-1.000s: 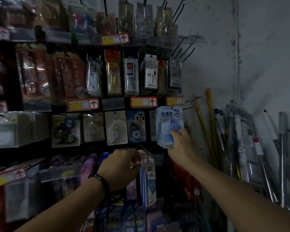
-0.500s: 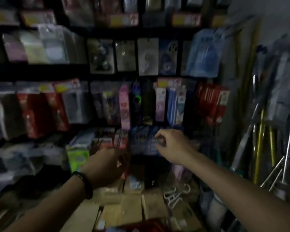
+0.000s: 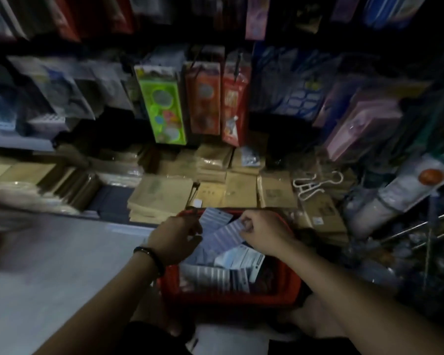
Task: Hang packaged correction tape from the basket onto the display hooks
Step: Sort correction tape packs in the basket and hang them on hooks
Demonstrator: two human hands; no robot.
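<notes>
A red basket (image 3: 231, 295) sits low in front of me, holding several packaged correction tapes (image 3: 215, 275) with pale striped card backs. My right hand (image 3: 264, 231) pinches the top corner of one striped pack (image 3: 226, 237) lying across the pile. My left hand (image 3: 176, 238), with a dark bracelet on the wrist, is at the basket's left side, its fingers closed against another pack (image 3: 213, 219). The display hooks with hanging goods (image 3: 233, 98) are above, blurred.
Stacks of brown envelopes (image 3: 162, 193) lie on the low shelf behind the basket. White plastic hangers (image 3: 315, 185) rest at the right. Metal rods and wrapped goods (image 3: 420, 226) crowd the right side. Pale floor (image 3: 49, 265) spreads to the left.
My view has dropped from the upper hooks down to the basket. Both hands came down from the display and now hold packs in the basket.
</notes>
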